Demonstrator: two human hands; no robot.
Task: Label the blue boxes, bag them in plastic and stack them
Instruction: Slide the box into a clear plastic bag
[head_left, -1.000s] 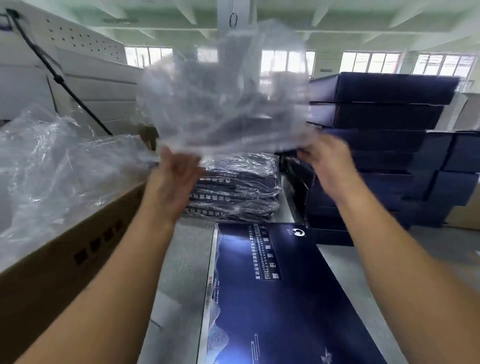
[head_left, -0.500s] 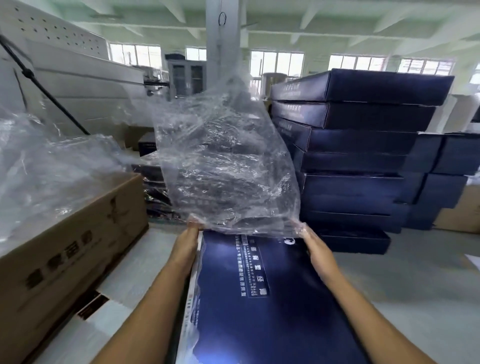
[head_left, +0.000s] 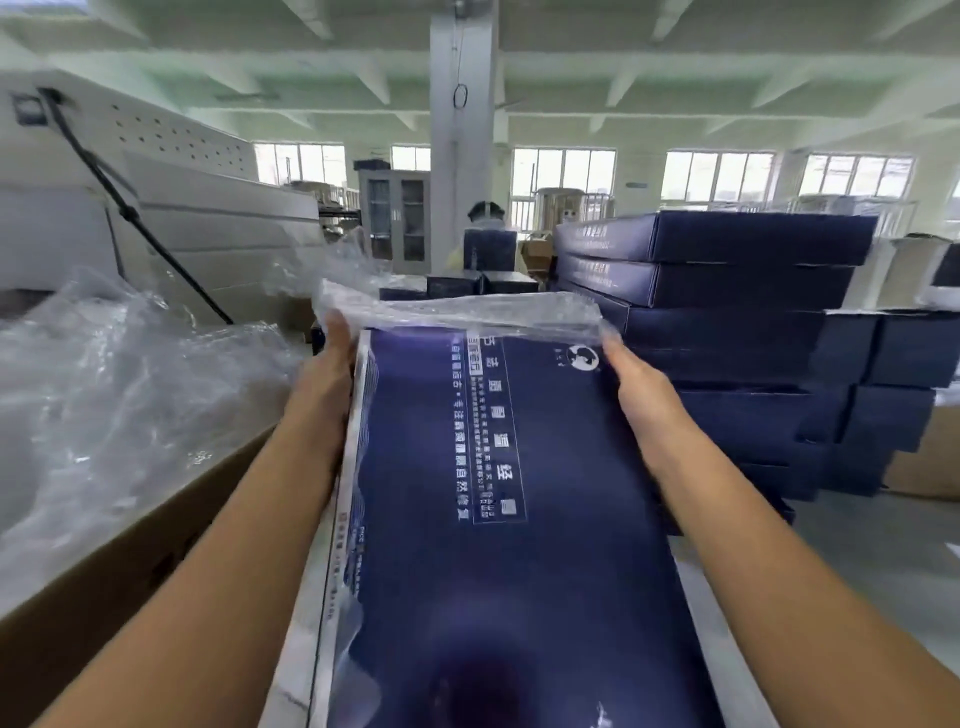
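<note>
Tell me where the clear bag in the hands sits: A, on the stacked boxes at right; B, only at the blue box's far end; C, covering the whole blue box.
B: the left hand and right hand hold the plastic bag at the far edge of the blue box, whose printed top lies bare.

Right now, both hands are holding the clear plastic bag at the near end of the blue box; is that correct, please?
Not quite: the head view shows the left hand and right hand holding the plastic bag at the far end of the blue box, not the near end.
</note>
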